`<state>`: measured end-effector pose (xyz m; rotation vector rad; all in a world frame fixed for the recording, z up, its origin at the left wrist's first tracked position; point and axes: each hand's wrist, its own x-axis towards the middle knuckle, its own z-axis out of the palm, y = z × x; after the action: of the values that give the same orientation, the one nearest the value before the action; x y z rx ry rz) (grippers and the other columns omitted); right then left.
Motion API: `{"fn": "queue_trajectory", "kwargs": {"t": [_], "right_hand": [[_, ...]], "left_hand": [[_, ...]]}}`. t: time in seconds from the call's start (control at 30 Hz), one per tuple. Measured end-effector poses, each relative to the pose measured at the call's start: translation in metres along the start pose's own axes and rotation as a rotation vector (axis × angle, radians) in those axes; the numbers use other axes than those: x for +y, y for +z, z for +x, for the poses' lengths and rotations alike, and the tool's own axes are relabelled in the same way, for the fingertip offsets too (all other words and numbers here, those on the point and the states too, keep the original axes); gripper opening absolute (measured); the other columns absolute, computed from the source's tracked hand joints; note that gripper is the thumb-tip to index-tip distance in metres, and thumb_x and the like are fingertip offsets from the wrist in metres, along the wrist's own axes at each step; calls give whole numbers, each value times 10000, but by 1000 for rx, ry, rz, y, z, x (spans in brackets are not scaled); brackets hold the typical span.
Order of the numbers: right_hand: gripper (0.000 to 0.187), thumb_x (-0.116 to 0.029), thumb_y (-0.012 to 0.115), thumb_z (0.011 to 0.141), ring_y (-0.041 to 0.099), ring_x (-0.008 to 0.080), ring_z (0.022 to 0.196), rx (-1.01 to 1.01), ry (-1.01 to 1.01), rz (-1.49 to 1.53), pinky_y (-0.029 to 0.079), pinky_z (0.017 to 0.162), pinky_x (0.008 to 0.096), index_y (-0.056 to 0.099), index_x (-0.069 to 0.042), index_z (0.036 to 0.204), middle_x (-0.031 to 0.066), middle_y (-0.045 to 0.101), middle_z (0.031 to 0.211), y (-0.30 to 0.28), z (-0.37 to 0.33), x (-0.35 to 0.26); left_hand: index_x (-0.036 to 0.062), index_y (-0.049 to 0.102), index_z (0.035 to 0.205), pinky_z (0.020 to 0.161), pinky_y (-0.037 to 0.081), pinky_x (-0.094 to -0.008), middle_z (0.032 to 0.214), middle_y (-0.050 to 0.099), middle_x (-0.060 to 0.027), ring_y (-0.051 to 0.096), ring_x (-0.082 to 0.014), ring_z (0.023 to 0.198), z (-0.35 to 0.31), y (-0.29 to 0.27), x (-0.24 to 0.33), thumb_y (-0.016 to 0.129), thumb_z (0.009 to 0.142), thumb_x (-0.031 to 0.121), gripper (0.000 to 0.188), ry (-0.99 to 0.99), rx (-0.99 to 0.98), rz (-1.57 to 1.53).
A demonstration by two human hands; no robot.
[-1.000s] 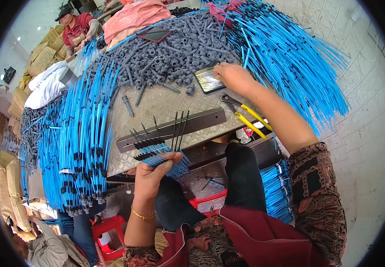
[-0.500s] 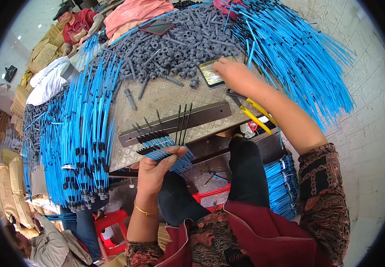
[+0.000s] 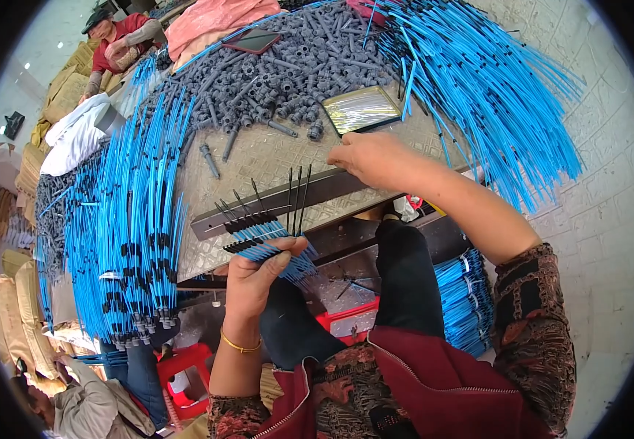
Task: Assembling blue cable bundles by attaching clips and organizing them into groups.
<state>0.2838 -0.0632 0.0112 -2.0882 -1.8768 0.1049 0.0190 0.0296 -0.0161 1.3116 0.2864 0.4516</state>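
Observation:
My left hand [image 3: 255,274] is closed around a bunch of thin blue tubes with black ends [image 3: 258,238], fanned in a flat row in front of the table edge. Several slim black tips rise above the row. My right hand [image 3: 368,157] is over the right end of a dark metal bar [image 3: 280,197], thumb and fingertips pinched together. Whatever the pinch holds, if anything, is too small to make out. Just beyond it lies a shallow dark-rimmed tray [image 3: 362,111] of thin silvery pins. The yellow-handled pliers are mostly hidden by my right forearm.
Grey plastic fittings [image 3: 258,80] are heaped across the table, with a dark flat phone-like slab [image 3: 252,41] on them. Blue tubes lie bunched at left [image 3: 134,212] and right [image 3: 485,95]. A person in a red vest [image 3: 116,44] sits far left; another person [image 3: 86,402] is at lower left.
My right hand has moved from the pin tray toward me, down to the metal bar, uncovering the tray and covering the pliers. My left hand keeps its hold on the tubes.

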Motion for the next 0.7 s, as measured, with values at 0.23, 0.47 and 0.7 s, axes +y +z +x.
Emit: {"fn": "queue_trajectory", "kwargs": {"t": [0.23, 0.47, 0.7], "right_hand": [[177, -173, 531, 837, 581, 324, 817, 45, -8, 16, 465, 681, 425, 599, -145, 997, 104, 569, 870, 10, 8, -1], [166, -178, 530, 837, 584, 319, 800, 62, -34, 26, 467, 678, 425, 607, -140, 979, 105, 569, 857, 13, 14, -4], [163, -172, 531, 834, 582, 317, 803, 62, -28, 5, 466, 680, 425, 609, -137, 973, 101, 571, 856, 11, 17, -8]], "left_hand": [[-30, 596, 1032, 812, 477, -303, 993, 645, -170, 617, -244, 956, 0, 1, 0, 598, 834, 75, 224, 9, 23, 25], [-32, 595, 1033, 853, 473, -340, 999, 641, -177, 612, -265, 970, 1, 0, -2, 597, 832, 64, 223, 13, 14, 5], [-26, 598, 1035, 840, 474, -330, 997, 643, -172, 613, -261, 968, 1, -1, -2, 597, 832, 65, 222, 18, 9, -1]]}}
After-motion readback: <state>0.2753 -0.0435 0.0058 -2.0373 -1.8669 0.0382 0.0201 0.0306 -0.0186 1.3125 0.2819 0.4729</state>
